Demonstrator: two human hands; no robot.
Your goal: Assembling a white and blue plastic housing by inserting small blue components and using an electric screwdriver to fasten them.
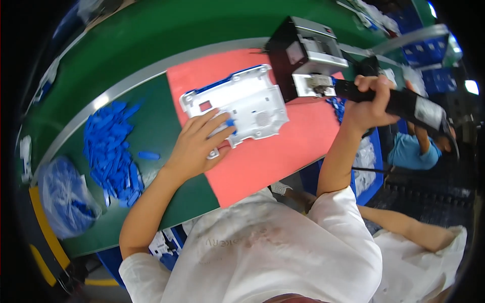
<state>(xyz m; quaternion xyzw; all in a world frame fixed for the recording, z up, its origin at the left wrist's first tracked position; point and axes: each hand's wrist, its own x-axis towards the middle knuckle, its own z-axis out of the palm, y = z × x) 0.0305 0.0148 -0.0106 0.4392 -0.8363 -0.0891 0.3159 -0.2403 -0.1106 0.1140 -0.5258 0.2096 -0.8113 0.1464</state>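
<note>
A white plastic housing [246,105] with a blue strip along its far edge lies inside-up on a pink mat [255,166]. My left hand [202,139] grips its near left part, fingers over the surface and thumb by the near edge. Small blue pieces [231,122] show at those fingertips. My right hand [373,101] is wrapped round a black electric screwdriver [399,101], held nearly level. The screwdriver's tip end points left, at the metal front of a black and silver screw feeder [308,58]; whether it touches a screw is too small to tell.
On the green table left of the mat lie a pile of blue plastic strips [112,151], a single strip [149,155] and a clear bag [65,194] with blue pieces. A blue bin [375,151] of clear bags stands right. A person in light blue [414,150] is beyond; another's arm [409,227] is close right.
</note>
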